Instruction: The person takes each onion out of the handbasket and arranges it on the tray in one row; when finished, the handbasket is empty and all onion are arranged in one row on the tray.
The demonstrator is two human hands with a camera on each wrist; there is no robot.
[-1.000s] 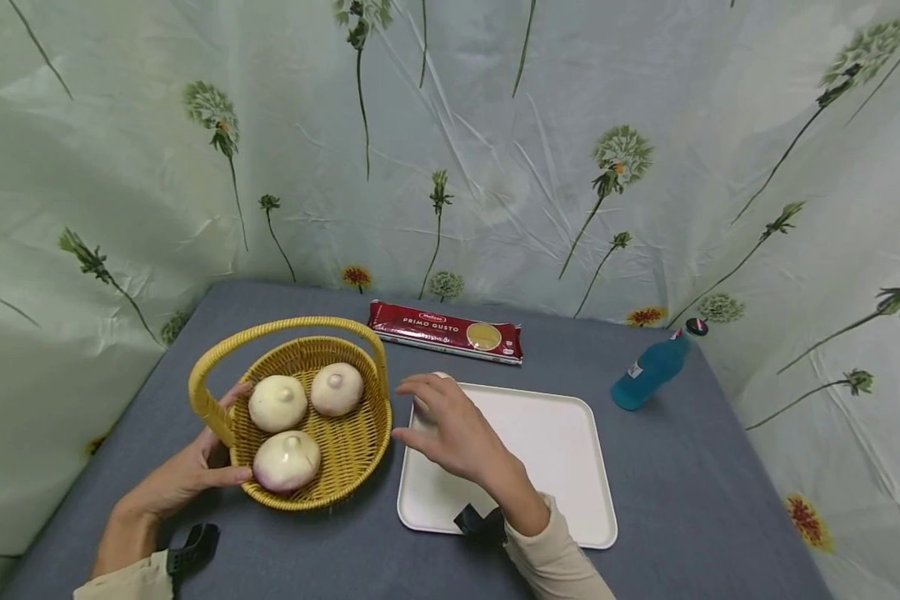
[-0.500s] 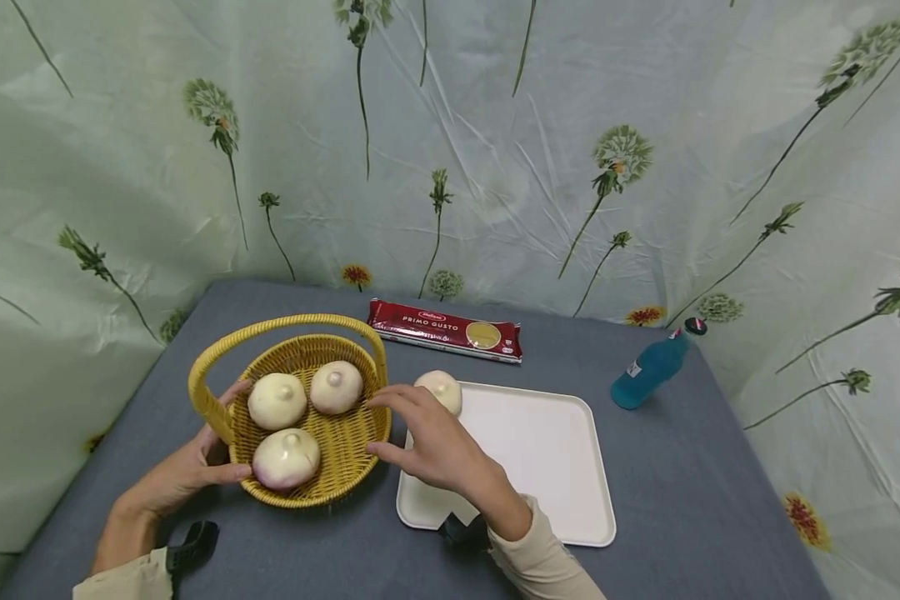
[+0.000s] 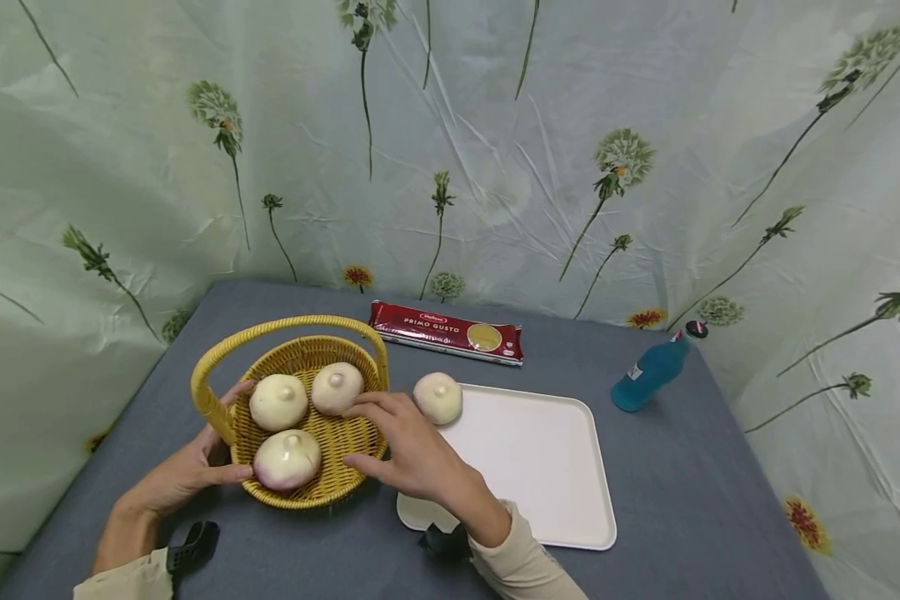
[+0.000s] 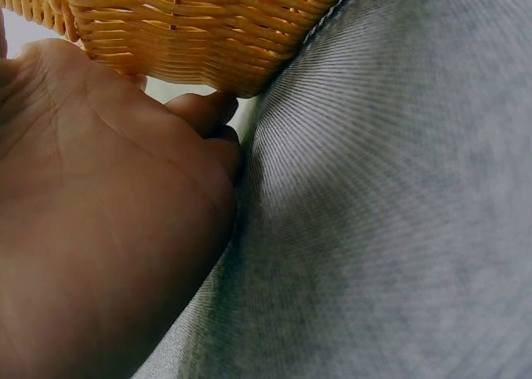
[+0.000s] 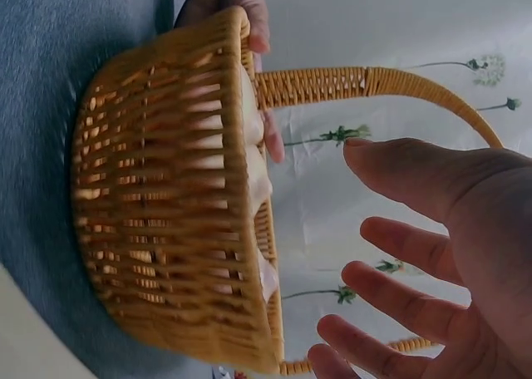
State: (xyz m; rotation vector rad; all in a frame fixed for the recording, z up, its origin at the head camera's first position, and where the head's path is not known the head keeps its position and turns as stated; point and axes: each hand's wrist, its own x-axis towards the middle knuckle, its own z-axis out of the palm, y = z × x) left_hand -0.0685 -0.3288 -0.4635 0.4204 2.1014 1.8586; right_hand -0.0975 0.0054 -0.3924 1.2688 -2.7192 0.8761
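Note:
A yellow wicker basket (image 3: pixel 345 483) with an arched handle holds three white, purple-tinged turnips: a front turnip (image 3: pixel 287 460), a back-left turnip (image 3: pixel 278 402) and a back-right turnip (image 3: pixel 337 388). My left hand (image 3: pixel 183 475) grips the basket's left side, thumb at the front and fingers behind near the handle's foot. Over the basket's right rim hovers my right hand (image 3: pixel 412 454), fingers spread and holding nothing, fingertips by the back-right turnip. The right wrist view shows this hand (image 5: pixel 449 279) above the rim. Another turnip (image 3: pixel 438 398) lies at the white tray's back-left corner.
The white rectangular tray (image 3: pixel 540 467) lies right of the basket, partly under my right forearm. Behind it is a red pasta packet (image 3: pixel 446 332). A blue bottle (image 3: pixel 652 371) stands to the far right on the grey cloth (image 3: pixel 690 500). A floral curtain hangs behind.
My right hand has moved left from above the tray to over the basket, uncovering the turnip at the tray's corner. The left hand and basket have stayed in place.

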